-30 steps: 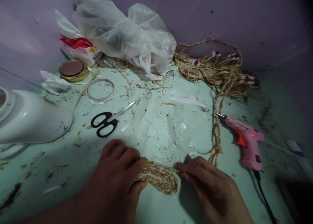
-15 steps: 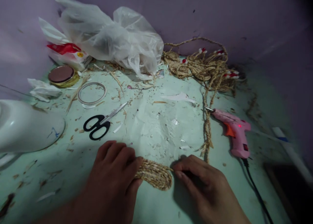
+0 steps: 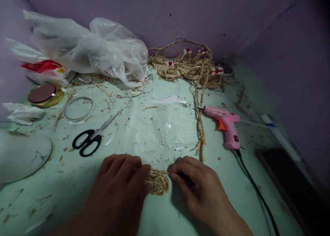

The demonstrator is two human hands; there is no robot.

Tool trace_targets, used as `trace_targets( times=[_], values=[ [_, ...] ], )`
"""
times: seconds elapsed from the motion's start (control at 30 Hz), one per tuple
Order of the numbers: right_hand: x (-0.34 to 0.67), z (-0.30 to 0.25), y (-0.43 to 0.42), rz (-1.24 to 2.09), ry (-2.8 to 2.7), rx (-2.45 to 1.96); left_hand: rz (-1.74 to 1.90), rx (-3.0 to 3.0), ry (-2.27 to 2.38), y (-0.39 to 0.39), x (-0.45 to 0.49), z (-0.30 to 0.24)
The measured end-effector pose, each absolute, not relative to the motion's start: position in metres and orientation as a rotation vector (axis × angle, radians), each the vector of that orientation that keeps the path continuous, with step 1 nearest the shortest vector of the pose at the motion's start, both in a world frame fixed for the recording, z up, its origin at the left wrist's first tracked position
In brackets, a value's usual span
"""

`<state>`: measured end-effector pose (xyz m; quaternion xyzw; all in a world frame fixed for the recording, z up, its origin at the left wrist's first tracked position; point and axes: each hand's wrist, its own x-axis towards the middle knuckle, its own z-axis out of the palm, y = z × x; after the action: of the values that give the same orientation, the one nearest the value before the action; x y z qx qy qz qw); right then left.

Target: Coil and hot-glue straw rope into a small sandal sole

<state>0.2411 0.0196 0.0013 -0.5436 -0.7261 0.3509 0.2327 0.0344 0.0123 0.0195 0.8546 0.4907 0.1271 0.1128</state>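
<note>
The left hand [image 3: 121,191] lies palm down with its fingers curled over the left half of a small oval coil of woven tan straw cord [image 3: 157,181], clamping it against the pale mint-green table top [image 3: 154,136]. The right hand [image 3: 198,191] has its fingers bent in, and the thumb and forefinger nip the right rim of the coil. The coil sits flat on the table at the near edge, between the two hands.

Just beyond the right hand, a braided straw cord [image 3: 200,127] runs away to a tangled heap of straw cord set with red and white beads [image 3: 188,66] against the purple wall. Beside the cord lies a pink hot-glue gun with an orange trigger [image 3: 226,124]. A small red light glows on its body, a black cable [image 3: 255,189] trails from its handle, and no brand can be read.

To the left are black-handled scissors [image 3: 89,139], closed, a thin clear tape ring [image 3: 78,109], a round gold-rimmed tin with a brown lid [image 3: 43,94] and a crumpled white tissue [image 3: 20,112]. A white packet [image 3: 42,69] at the back left bears a red label and a round yellow mark, but its writing is too small to read. A crumpled clear plastic bag [image 3: 98,50] lies partly over it. A rounded white object [image 3: 23,157] at the left edge carries a blue scribble that cannot be made out. Straw bits and paper scraps litter the table.
</note>
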Motion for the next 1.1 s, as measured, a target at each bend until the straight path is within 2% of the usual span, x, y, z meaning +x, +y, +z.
trace_targets(
  times=[0.2, 0.37, 0.63, 0.93, 1.1],
  values=[
    [0.241, 0.003, 0.019, 0.934, -2.003, -1.504, 0.513, 2.531, 1.382, 0.005, 0.047, 0.009],
    [0.24, 0.002, 0.014, 0.793, -2.028, -1.509, 0.292, 2.603, 1.371, -0.002, 0.05, 0.008],
    [0.237, 0.0, 0.006, 0.67, -2.003, -1.443, 0.34, 2.639, 1.439, -0.004, 0.052, 0.005],
    [0.238, 0.001, 0.0, 0.699, -2.005, -1.342, 0.303, 2.637, 1.447, -0.005, 0.051, 0.006],
    [0.235, -0.005, -0.006, 0.554, -2.027, -1.293, 0.339, 2.64, 1.451, -0.005, 0.053, 0.003]
  ],
)
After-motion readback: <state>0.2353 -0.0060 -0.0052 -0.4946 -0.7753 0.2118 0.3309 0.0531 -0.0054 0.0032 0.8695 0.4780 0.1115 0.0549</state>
